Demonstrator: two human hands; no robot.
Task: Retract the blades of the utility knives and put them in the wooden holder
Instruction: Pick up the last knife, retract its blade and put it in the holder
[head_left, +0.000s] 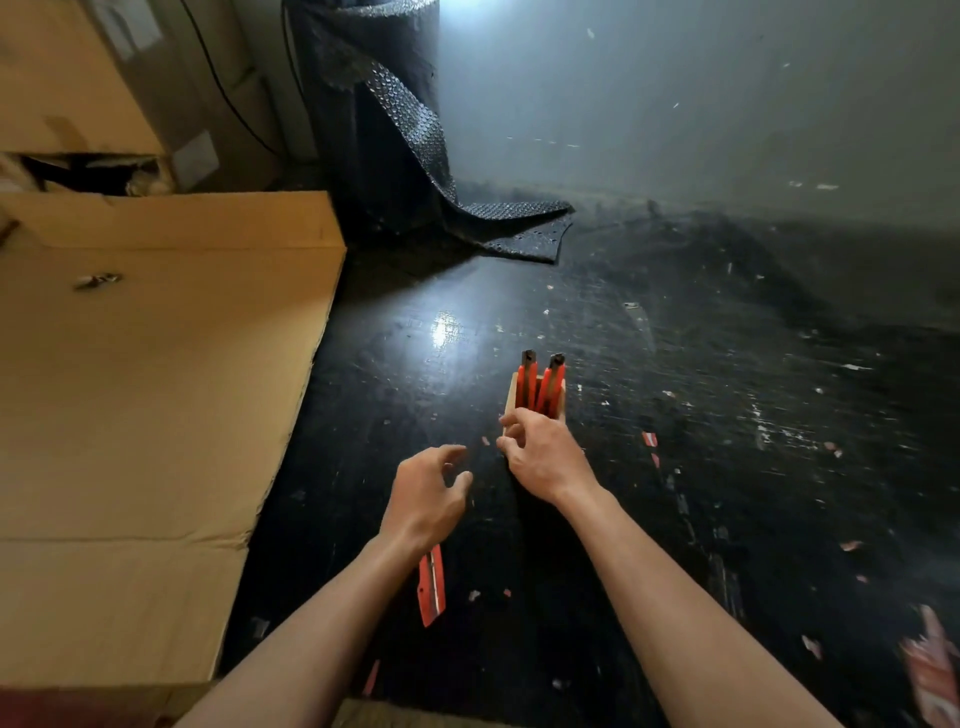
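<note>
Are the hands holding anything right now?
The left hand holds nothing; its fingers are spread open. The right hand is at the near side of the small wooden holder with two red utility knives; a grip cannot be told.

No legible text, brand, number or sign anywhere; pale labels on cardboard boxes (78, 88) too blurred to read.

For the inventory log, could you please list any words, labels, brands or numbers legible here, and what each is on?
None can be read.
Pale labels on the stacked brown cardboard boxes: too blurred.
Red-and-white printed scrap on the black floor: blurred.
Two red utility knives in the wooden holder: no markings visible.
</note>
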